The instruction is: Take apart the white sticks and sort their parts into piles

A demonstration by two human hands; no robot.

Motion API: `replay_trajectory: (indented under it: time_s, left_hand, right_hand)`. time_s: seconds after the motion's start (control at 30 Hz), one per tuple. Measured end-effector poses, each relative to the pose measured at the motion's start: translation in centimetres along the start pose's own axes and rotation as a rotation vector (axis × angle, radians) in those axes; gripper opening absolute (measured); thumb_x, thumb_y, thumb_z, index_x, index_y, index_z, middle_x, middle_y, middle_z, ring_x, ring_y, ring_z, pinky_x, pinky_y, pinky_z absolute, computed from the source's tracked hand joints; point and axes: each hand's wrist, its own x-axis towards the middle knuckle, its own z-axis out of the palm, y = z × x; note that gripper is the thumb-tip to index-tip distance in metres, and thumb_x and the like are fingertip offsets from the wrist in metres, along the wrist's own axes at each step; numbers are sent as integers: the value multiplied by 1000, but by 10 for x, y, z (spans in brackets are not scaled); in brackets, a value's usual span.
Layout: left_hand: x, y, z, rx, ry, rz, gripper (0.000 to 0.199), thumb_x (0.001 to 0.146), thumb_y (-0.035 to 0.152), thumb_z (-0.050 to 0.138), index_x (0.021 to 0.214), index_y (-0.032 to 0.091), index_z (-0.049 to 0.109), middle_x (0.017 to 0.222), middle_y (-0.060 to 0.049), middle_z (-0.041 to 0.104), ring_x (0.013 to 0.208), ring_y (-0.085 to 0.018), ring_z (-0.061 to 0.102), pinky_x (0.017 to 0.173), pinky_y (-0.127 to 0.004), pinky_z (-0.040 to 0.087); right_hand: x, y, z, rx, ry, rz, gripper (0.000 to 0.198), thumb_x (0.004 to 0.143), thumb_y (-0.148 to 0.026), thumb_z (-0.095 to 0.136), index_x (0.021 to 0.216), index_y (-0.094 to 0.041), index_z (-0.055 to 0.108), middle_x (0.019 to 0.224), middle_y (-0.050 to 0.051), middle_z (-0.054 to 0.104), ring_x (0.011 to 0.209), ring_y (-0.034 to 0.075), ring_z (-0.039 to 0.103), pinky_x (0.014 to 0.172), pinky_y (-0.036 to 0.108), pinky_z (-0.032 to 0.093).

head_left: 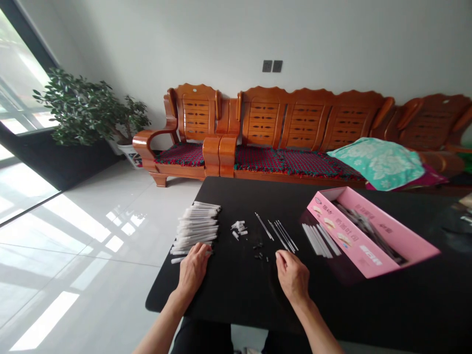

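My left hand (193,268) is closed over the near end of a row of slim white pens (197,226) at the table's left side. The end of one white pen (177,260) sticks out from under its fingers. My right hand (294,276) is curled at the table's near side, fingers pressed together; whatever they hold is hidden. Beyond it lie several thin pen refills (283,236) and, to the right, several white tubes (320,241). Small black pieces (261,255) are scattered between my hands, with small white pieces (239,228) farther back.
A pink box (342,233) holding dark slender items stands on the right of the black table (250,196). Behind the table is a wooden sofa (306,118) with a turquoise cushion (379,162). Potted plants (88,108) stand at the left by a glass door.
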Motion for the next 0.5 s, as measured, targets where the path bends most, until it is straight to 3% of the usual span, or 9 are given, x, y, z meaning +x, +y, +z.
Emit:
replay_trajectory:
  time_s: [0.3, 0.5]
  left_hand:
    - [-1, -1, -1, -48, 3, 95, 25, 96, 23, 39, 100, 26, 64, 98, -3, 65, 85, -17, 64, 67, -24, 47]
    - [10, 27, -5, -178, 32, 201, 26, 97, 25, 41, 99, 25, 67, 98, -5, 67, 87, -17, 65, 75, -25, 48]
  right_hand:
    - [4, -24, -4, 115, -143, 37, 30, 97, -29, 42, 85, -18, 67, 79, 8, 69, 74, 18, 65, 71, 26, 44]
    - [18, -58, -5, 464, -386, 211, 35, 95, -40, 47, 71, -20, 64, 63, 4, 64, 58, 15, 57, 58, 25, 40]
